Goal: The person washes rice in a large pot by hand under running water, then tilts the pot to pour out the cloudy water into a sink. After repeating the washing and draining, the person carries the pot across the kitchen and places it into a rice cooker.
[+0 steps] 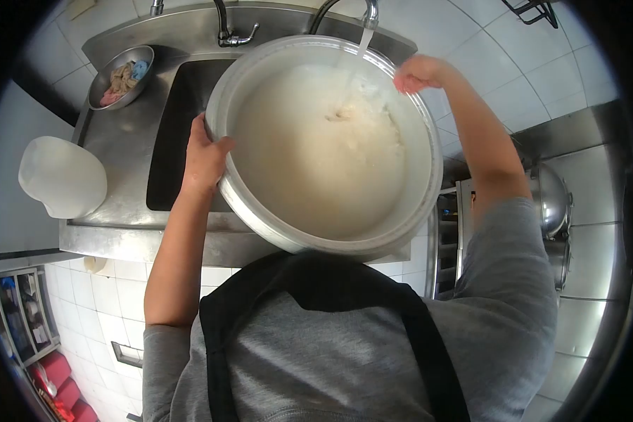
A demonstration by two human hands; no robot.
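Observation:
A large round pale metal pot (316,239) holds cloudy, whitish water (295,155) with pale lumps (344,116) showing toward the upper right. Its near rim is close to my body, and it covers part of the sink. My left hand (205,156) is closed on the pot's left rim, thumb on top. At the upper right rim is my right hand (420,73), wet, with fingers curled together; what they hold, if anything, is hidden. A tap (371,15) runs a stream of water (363,45) into the pot.
Left of the pot is a dark sink basin (179,133) in a steel counter (123,158). A metal bowl of cloths (122,77) sits at the back left, a translucent plastic jug (63,176) at the left edge. Another tap (235,36) stands behind. Metal pots (552,200) are at right.

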